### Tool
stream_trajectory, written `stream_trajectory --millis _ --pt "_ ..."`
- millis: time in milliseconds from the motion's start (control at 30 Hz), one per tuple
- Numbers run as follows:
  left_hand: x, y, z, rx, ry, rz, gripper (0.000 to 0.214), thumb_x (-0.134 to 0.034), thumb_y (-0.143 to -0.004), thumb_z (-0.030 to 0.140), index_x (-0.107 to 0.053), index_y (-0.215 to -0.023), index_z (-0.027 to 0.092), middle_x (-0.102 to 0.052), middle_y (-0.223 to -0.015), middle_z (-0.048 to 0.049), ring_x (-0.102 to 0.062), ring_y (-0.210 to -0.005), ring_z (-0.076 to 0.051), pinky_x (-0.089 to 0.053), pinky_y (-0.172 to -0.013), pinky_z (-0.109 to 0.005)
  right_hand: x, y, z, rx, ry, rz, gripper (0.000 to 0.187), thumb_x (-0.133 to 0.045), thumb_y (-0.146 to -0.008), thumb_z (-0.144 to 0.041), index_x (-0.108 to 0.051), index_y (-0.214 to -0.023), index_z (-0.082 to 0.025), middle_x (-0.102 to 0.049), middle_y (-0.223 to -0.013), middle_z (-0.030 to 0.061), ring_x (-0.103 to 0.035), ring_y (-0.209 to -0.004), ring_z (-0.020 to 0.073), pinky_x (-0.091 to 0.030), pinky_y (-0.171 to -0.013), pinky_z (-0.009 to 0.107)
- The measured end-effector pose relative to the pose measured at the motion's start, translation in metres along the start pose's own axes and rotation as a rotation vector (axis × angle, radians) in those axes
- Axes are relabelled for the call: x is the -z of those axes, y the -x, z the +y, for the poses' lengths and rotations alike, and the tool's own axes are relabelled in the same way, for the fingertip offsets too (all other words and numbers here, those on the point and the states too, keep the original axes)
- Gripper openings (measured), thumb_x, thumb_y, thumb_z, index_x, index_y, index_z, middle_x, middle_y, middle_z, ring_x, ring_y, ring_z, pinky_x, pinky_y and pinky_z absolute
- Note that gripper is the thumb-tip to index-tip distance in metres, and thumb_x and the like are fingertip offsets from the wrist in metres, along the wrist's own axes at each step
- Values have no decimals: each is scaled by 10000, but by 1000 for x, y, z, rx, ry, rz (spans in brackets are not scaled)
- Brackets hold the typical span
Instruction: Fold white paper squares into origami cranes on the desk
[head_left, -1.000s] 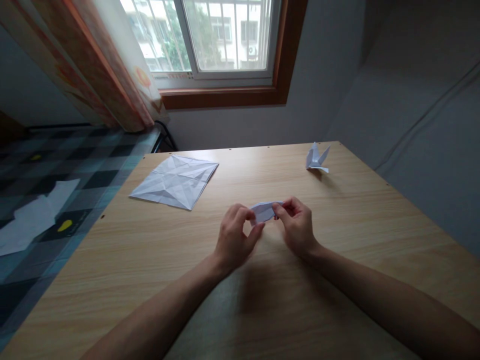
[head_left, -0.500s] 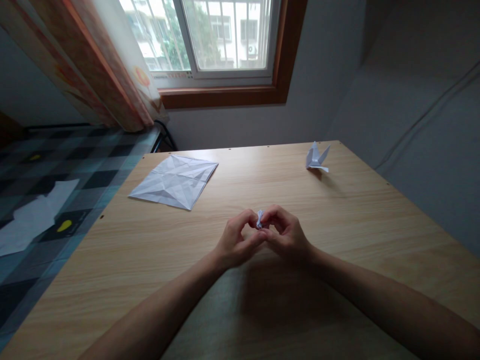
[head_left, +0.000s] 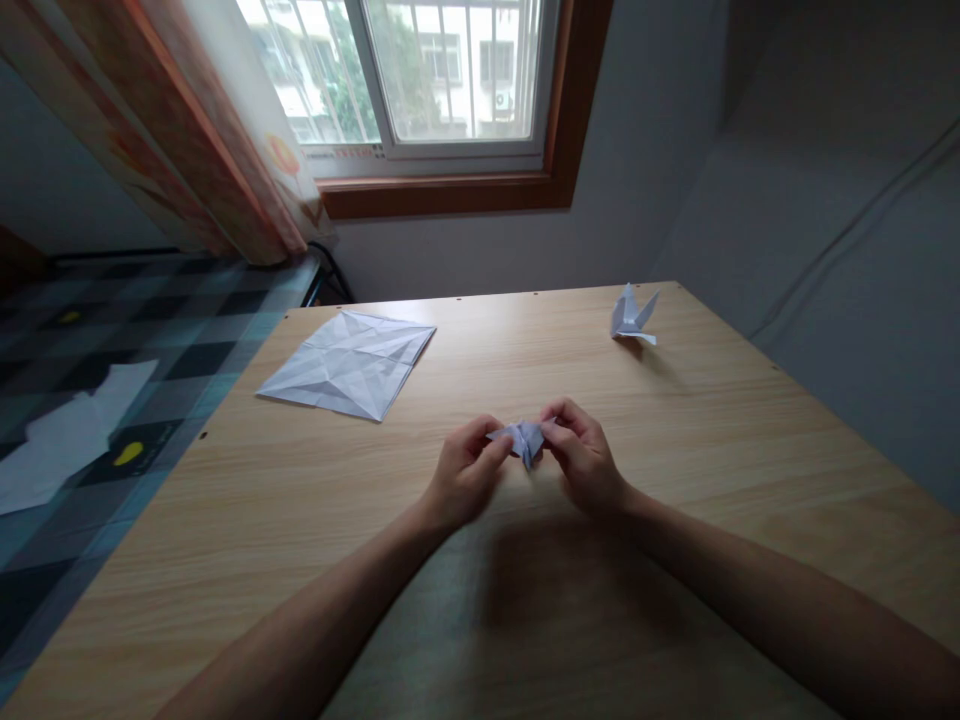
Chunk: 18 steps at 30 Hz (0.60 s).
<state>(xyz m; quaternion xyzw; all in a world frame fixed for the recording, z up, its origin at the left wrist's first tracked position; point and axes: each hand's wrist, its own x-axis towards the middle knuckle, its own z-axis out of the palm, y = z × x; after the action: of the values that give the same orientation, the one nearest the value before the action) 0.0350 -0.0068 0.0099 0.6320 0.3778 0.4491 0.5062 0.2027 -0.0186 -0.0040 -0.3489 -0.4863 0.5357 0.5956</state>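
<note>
Between my two hands is a small white folded paper crane (head_left: 528, 440), held above the wooden table (head_left: 315, 560). My left hand (head_left: 466, 468) pinches its left wing between thumb and fingers. The opposite wing is pinched by my right hand (head_left: 586, 452). The crane's middle shows in the gap between the hands, with a folded point hanging down toward me. My fingertips cover parts of both wings.
A creased, flat sheet of white paper (head_left: 352, 362) lies at the table's far left. Near the far right corner stands another folded paper crane (head_left: 631, 316). Torn white paper (head_left: 71, 435) rests on the checked cloth (head_left: 202, 345) left of the table.
My hands have moved apart a little, and the paper between them has spread from a narrow upright bundle into a wider shape with its wings out to both sides.
</note>
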Motion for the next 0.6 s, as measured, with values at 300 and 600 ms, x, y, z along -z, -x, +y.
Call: stream_trajectory --millis 300,600 --pt "10 -18 -12 95 281 352 258 -595 -771 377 -499 -624 187 -542 -558 34 -584 -564 -125 -485 -661 -266 24 -31 -1 -16 -83 421 350 -800 -670 -413 -527 -732 -203 -587 -584 -61 -560 -486 88 -499 -497 215" --pt "12 -22 -7 176 506 412 252 -690 -662 335 -507 -604 172 -560 -533 35 -582 -544 -99 -461 -594 -214 36 -41 -6 -88 -251 535 419 -884 -515 -266 -542 -747 -200 -635 -594 -81 -583 -462 68 -516 -465 167"
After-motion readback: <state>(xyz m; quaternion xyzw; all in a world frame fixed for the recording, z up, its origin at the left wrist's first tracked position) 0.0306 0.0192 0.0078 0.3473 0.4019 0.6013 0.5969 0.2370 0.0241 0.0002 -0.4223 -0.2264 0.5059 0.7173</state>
